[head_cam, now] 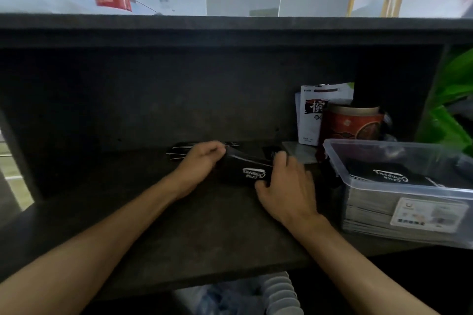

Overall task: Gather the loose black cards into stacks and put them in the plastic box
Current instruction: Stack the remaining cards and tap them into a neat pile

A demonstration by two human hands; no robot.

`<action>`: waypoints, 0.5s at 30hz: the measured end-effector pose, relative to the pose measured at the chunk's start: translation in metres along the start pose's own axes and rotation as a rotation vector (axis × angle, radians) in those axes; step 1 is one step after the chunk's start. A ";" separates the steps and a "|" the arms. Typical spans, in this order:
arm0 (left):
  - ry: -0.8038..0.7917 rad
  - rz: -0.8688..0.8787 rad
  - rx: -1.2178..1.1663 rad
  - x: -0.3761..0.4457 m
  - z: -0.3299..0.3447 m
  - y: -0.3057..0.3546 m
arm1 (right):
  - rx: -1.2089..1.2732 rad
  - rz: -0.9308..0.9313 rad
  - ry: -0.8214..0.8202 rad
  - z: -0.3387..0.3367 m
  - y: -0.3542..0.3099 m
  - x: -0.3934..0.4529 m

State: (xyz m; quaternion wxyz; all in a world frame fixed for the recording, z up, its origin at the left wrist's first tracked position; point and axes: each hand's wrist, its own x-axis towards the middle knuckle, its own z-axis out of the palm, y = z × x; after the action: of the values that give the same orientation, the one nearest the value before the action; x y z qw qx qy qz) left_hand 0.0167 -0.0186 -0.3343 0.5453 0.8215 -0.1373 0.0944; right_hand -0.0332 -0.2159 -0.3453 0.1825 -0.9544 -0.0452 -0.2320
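Both hands grip a black card stack point(245, 169) mid-frame, left hand point(202, 161) pinching its upper-left end, right hand point(286, 181) curled round lower-right end, long axis running upper-left to lower-right, plastic box point(399, 186) at right.

Black cards point(245, 171) bunched mid-frame, white script up; more fanned behind point(179, 152). Clear plastic box point(399, 161) right, stacked full.
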 end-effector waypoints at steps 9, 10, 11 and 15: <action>-0.257 -0.125 -0.089 0.002 0.024 0.007 | -0.181 -0.137 -0.020 0.006 0.005 0.003; -0.295 -0.138 -0.089 0.007 0.026 0.010 | -0.182 -0.181 -0.038 0.006 0.004 0.004; -0.310 -0.153 -0.086 0.015 0.028 0.014 | -0.175 -0.196 -0.068 0.006 0.003 0.003; -0.276 -0.033 0.227 0.068 0.045 0.023 | -0.115 -0.125 -0.082 0.002 0.001 0.003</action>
State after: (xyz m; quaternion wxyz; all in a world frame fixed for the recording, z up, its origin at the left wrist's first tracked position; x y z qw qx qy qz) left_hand 0.0734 -0.0768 -0.3109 0.4265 0.8851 -0.1858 -0.0133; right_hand -0.0290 -0.2163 -0.3460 0.1104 -0.9673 -0.0989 -0.2059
